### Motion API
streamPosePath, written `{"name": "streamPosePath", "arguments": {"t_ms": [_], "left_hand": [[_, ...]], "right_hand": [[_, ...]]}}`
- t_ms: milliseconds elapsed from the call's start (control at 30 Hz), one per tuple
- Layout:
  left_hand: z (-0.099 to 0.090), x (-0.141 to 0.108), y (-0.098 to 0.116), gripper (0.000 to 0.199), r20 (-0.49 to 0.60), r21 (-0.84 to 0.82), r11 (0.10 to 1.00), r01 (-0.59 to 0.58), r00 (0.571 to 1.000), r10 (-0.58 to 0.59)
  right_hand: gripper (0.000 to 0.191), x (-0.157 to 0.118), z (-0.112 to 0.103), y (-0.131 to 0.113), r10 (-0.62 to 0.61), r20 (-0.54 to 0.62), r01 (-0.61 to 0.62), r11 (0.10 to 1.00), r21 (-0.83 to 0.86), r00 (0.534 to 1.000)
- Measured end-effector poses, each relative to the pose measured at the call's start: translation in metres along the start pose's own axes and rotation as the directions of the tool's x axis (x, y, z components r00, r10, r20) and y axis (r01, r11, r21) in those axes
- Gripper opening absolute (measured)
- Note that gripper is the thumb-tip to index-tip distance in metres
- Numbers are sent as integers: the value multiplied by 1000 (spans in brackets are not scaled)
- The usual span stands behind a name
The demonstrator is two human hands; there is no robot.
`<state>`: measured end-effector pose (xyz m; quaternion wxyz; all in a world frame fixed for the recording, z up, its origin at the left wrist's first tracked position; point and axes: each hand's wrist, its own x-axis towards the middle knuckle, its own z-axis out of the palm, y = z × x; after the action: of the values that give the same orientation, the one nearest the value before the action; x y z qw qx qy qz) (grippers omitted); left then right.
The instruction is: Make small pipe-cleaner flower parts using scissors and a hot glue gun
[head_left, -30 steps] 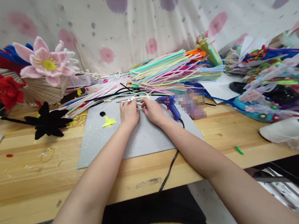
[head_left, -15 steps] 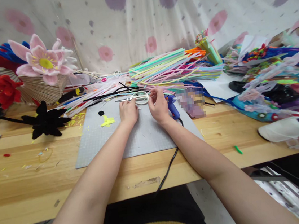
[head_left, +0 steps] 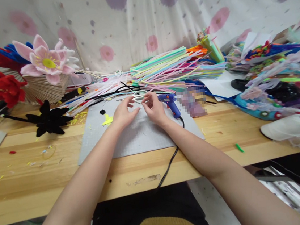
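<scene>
My left hand point(head_left: 125, 112) is over the grey cutting mat point(head_left: 131, 140), thumb and fingers apart with nothing visible between them. Close beside it, my right hand point(head_left: 154, 108) has its fingers curled towards the thumb. A tiny pale bit shows at those fingertips, too small to name. Just beyond both hands lie scissors point(head_left: 140, 93) with pale green handles, partly hidden by the fingers. To the left on the mat are a yellow fuzzy piece point(head_left: 107, 120) and a small black coil point(head_left: 102, 112). A blue glue gun point(head_left: 171, 104) rests right of my right hand.
Bundles of coloured pipe cleaners point(head_left: 172, 67) lie behind the mat. A black fuzzy flower point(head_left: 49, 119) and a pink flower point(head_left: 46, 61) stand left. At right are a white bottle-like object point(head_left: 290, 127) and piled craft materials. The glue gun's cord point(head_left: 170, 166) crosses the table's front edge.
My left hand has shifted slightly left and its fingers have spread. My right hand has moved a little left and down, its fingers curling in. The scissors stay behind the hands.
</scene>
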<state>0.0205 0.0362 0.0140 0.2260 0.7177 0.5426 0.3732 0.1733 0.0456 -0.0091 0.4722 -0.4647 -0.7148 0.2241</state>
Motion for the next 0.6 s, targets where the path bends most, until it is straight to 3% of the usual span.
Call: {"name": "streamPosePath", "arguments": {"t_ms": [200,367,500,600], "left_hand": [[-15,-12,-16,23,113,-165,966,197,977,-180],[-20,-29,-28,27,107,-203,948,245,968,-227],[-20,-39,-26,41,111,-355,880,316,949,-296],[-21,-42,-24,28,86,-347,882,320,947,-309]], "right_hand": [[26,-4,7,-16,-99,178,107,994,-35,979],[23,-6,8,-18,-127,253,151,986,-77,959],[25,-8,9,-21,-157,311,190,979,-77,937],[25,-8,10,-25,-168,344,206,975,-80,924]]}}
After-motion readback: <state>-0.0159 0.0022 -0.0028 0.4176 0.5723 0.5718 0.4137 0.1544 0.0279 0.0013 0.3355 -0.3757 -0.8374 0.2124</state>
